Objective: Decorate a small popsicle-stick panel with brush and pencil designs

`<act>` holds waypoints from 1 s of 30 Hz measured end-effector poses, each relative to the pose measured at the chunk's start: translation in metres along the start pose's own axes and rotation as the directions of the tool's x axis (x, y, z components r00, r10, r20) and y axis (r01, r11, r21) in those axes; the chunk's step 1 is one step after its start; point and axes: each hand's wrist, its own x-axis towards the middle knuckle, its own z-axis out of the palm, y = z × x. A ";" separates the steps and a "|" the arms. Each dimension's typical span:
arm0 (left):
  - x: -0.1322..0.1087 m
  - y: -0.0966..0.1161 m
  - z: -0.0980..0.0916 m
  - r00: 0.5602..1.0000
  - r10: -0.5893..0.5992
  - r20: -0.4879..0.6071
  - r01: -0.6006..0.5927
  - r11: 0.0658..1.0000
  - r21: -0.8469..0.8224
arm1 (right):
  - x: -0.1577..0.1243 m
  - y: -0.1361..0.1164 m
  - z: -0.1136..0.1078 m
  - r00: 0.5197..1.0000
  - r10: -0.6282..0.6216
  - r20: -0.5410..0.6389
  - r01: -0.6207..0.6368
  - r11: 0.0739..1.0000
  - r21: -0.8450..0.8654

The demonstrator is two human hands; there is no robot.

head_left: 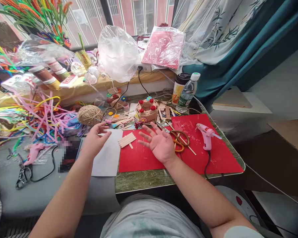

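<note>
Twine ball [89,115], wound, at the back. Left hand [96,140]: empty, fingers loosely curled, thumb apart, over white paper [105,158]. Stick panel [127,140]: lies on the red sheet [131,162] between the hands, touched by neither; sticks aligned edge to edge, one end protruding below. Judged assembled; bonding cannot be told. No twine or flowers on it, unlike the trimmed container [147,111] behind. Right hand [161,144]: empty, palm up, fingers spread. Scissors [181,140] and glue gun [206,136]: set down, unheld.

Bench [144,179] lit by daylight from the window [144,13], far left washed out, edges stretched and blurred, lower right shadowed
</note>
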 end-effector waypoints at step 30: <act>-0.034 -0.015 0.016 0.678 0.340 0.652 -0.722 0.474 0.504 | -0.006 0.018 -0.003 0.920 0.362 0.147 -0.302 0.897 -0.322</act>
